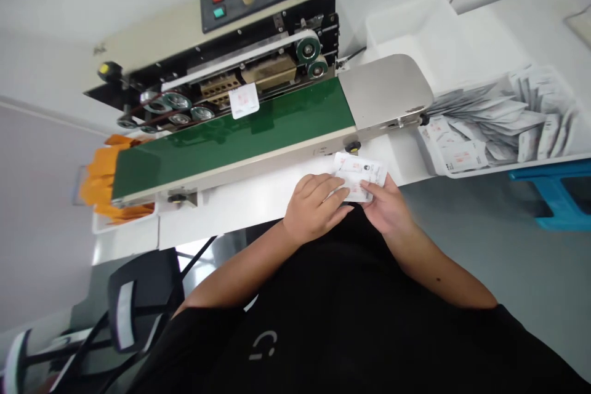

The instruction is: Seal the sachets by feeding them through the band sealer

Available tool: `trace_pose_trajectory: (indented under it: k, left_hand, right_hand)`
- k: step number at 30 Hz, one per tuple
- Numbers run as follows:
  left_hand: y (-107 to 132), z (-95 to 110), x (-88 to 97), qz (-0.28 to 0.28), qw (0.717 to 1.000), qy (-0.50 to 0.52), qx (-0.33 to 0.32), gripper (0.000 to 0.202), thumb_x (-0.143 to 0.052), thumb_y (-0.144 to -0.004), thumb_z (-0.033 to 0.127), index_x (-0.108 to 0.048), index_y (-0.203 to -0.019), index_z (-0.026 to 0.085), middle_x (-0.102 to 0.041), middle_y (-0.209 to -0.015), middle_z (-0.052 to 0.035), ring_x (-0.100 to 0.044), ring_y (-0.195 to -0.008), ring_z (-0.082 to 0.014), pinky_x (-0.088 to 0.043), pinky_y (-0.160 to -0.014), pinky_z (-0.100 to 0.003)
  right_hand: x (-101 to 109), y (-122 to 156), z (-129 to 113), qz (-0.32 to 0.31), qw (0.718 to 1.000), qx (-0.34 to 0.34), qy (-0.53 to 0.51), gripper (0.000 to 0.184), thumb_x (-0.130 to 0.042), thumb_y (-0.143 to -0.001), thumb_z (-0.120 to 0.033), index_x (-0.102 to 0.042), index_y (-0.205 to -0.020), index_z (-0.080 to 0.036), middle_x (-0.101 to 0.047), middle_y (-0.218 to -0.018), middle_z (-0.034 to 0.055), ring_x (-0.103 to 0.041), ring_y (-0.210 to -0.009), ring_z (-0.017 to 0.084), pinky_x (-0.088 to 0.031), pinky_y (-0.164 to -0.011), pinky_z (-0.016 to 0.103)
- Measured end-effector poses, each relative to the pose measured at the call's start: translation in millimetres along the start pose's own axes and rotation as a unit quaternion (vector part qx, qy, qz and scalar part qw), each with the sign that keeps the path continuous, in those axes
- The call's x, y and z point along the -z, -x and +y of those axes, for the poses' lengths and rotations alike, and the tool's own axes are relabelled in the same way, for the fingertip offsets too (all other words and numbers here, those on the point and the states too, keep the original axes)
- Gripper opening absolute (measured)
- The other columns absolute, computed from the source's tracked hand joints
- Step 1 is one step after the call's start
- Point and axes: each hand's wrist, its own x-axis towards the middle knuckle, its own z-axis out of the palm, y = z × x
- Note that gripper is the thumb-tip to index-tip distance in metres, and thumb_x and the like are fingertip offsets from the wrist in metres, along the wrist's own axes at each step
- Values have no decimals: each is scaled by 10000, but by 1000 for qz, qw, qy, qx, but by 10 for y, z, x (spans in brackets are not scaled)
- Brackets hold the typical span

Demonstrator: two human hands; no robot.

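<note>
**Right hand (388,204) pinches white packets (364,167) near a green belt (221,144)**

The right thumb presses on the printed face of the white packets, its fingers tucked behind them. The left hand (313,206) has its fingers bent close together, tips at the packets' left side, thumb stretched out below; whether it grips them, I cannot tell. The packets overlap, held between both hands at the near side of the white table (235,203), in front of the wearer's black shirt (369,320).

Just beyond runs the green belt, with a metal plate (385,89) at its right end. A single packet (244,102) stands at the belt's far edge, beside the machine's (152,49) rollers. To the right, a white tray (512,167) holds many similar packets, near a blue stool (566,206). Orange pouches (102,166) fill a bin at the far left.
</note>
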Motion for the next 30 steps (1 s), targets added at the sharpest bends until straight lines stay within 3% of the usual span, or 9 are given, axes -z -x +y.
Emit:
trace_pose_trajectory:
  k: [5,9,15,22,26,30]
  left_hand:
    - [35,-24,-11,-44,998,17,-34,410,-671,-1026,438,-671,-1351,187,-721,-1427,-163,-620,-1440,-314,-512,-1190,-519]
    - [72,-50,-2,-69,997,10,-45,382,-657,-1036,412,-679,-1346,189,-724,-1425,-147,-627,-1431,-318,-501,-1223,-535]
    - [85,37,-7,-32,997,-58,-32,264,-639,-1028,231,-703,-1285,218,-796,-1265,-90,-739,-1171,-273,-558,-1139,-499]
    - [26,-32,131,-11,996,-76,-42,223,-618,-1026,165,-717,-1226,158,-816,-1071,-94,-754,-1023,-260,-626,-920,-425]
    - [59,-112,156,10,994,-66,-92,254,-636,-1012,164,-709,-1249,111,-810,-1125,-112,-749,-1094,-272,-646,-933,-408]
    - [79,-202,105,26,990,-47,-133,306,-603,-1025,164,-701,-1315,182,-802,-1187,-97,-729,-1190,-265,-632,-1039,-454]
  right_hand:
    - [-48,44,84,9,1000,-9,12,467,-905,-766,-160,-690,-1166,-266,-794,-1175,14,-772,-1041,200,-663,-862,314]
    - [-75,73,156,10,1000,-6,9,468,-914,-767,-170,-690,-1167,-266,-795,-1168,11,-771,-1030,181,-658,-847,279]
    - [-163,77,250,8,1000,14,15,412,-906,-810,-234,-673,-1147,-279,-785,-1193,9,-764,-1067,200,-663,-839,304]
    - [-149,-55,318,1,1000,-13,-22,369,-832,-911,-493,-697,-1167,-265,-790,-1181,17,-771,-979,181,-658,-721,271]
    - [-123,-157,323,-30,998,-46,-26,408,-774,-945,-542,-713,-1224,-252,-786,-1238,44,-766,-1103,218,-675,-862,324]
    - [-126,-238,288,-70,995,-68,-29,478,-738,-937,-608,-714,-1250,-248,-782,-1267,66,-717,-1270,286,-649,-1020,444]
